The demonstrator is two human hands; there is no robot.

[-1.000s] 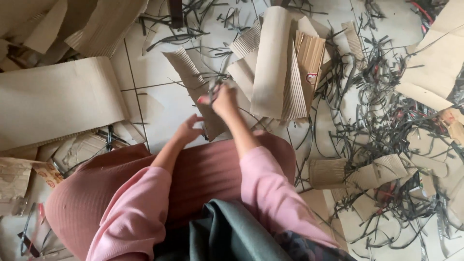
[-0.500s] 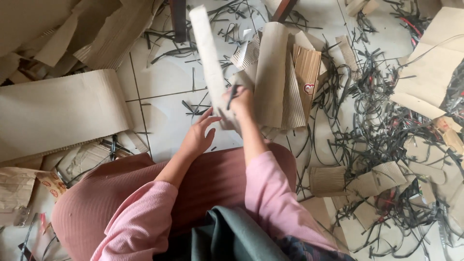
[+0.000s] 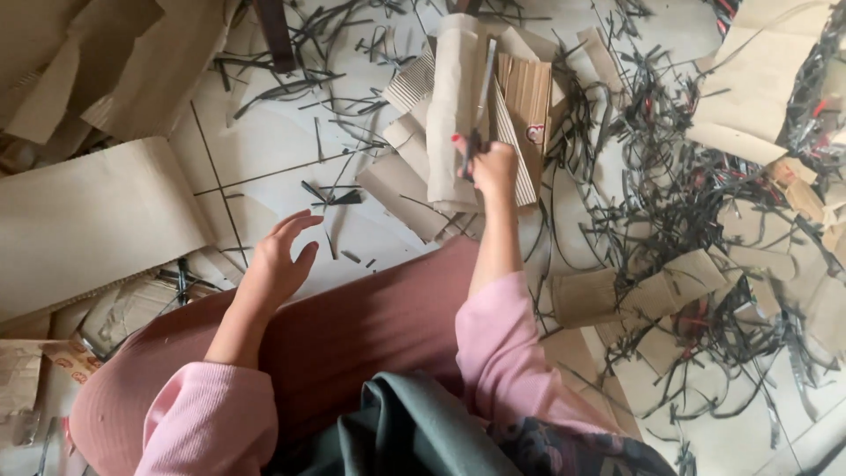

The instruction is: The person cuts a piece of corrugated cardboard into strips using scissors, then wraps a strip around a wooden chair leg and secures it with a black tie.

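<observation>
A thin cardboard strip [image 3: 484, 92] is held edge-on, clamped in the right hand [image 3: 490, 167] above the pile of cardboard pieces [image 3: 454, 106] on the tiled floor [image 3: 264, 145], while the left hand [image 3: 275, 264] is spread open, empty, over the knee.

Soft even daylight, faint shadows, slight blur.

White tiled floor [image 3: 264, 150] littered with dark thin strips [image 3: 670, 185] mostly at right, big flat cardboard sheet [image 3: 88, 220] at left, more cardboard sheets [image 3: 106, 62] upper left, pale sheet [image 3: 758, 88] upper right, small cardboard scraps [image 3: 652, 291] lower right, dark green cloth [image 3: 414, 432] bottom centre.
</observation>
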